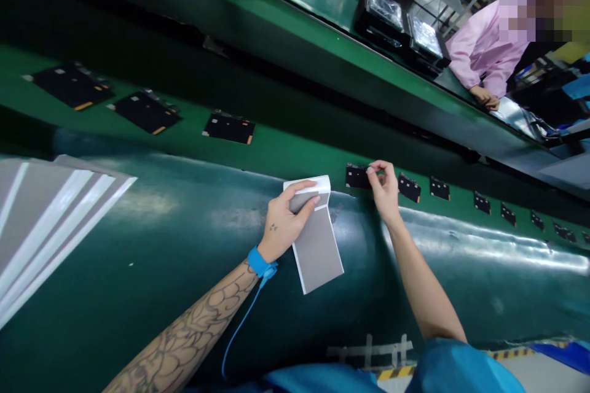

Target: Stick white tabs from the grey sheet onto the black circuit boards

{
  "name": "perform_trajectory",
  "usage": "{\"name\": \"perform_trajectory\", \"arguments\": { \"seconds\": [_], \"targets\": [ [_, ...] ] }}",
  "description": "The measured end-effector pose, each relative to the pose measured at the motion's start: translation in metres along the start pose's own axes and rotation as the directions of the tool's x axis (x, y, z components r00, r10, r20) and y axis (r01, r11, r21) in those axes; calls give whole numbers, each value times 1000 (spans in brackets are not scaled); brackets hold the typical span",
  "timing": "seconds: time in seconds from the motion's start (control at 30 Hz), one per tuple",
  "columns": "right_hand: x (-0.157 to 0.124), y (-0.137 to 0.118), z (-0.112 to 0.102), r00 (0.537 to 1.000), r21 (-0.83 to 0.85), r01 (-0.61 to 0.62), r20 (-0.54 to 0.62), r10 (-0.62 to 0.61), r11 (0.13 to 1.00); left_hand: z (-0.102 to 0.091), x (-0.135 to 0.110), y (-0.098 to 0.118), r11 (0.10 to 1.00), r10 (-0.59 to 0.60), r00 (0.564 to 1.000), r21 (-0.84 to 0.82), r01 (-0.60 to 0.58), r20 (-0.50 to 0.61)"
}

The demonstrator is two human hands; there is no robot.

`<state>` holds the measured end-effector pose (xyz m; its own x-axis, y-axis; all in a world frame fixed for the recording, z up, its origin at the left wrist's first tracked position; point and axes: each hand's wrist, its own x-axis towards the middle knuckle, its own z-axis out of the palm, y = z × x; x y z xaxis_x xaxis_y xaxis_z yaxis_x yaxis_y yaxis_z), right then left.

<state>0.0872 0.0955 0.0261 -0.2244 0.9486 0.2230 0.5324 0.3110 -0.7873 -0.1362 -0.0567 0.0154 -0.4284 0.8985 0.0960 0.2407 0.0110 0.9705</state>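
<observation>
So my left hand's got a grey sheet pinched, top end curled over, just above the shiny green bench. Right hand's fingertips are at the right end of a black board on the green belt; can't tell if they're actually gripping it.

A white-edged grey sheet shows in the left hand, a bright blue wrist strap behind it; at the right hand, a black circuit board against green belt.
</observation>
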Motion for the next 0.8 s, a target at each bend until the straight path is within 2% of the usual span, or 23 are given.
{"name": "perform_trajectory", "arguments": {
  "seconds": [0.1,0.2,0.3,0.47,0.8],
  "targets": [
    [-31,-37,16,971,-30,192,150,-186,981,1,1,1,1000,18,1000,-7,-18,4],
    [-51,-57,31,953,-11,278,125,-275,960,1,1,0,1000,24,1000,-19,-24,-4],
    [-58,-59,40,958,-30,284,56,-282,958,1,2,0,999,32,999,-29,-32,3],
    [-59,-53,48,955,-31,286,94,-282,958,2,2,1,998,45,998,-53,-43,48],
    [-61,-56,54,951,-31,299,95,-295,954,2,3,-1,998,58,994,-38,-55,95]
  ]
}}
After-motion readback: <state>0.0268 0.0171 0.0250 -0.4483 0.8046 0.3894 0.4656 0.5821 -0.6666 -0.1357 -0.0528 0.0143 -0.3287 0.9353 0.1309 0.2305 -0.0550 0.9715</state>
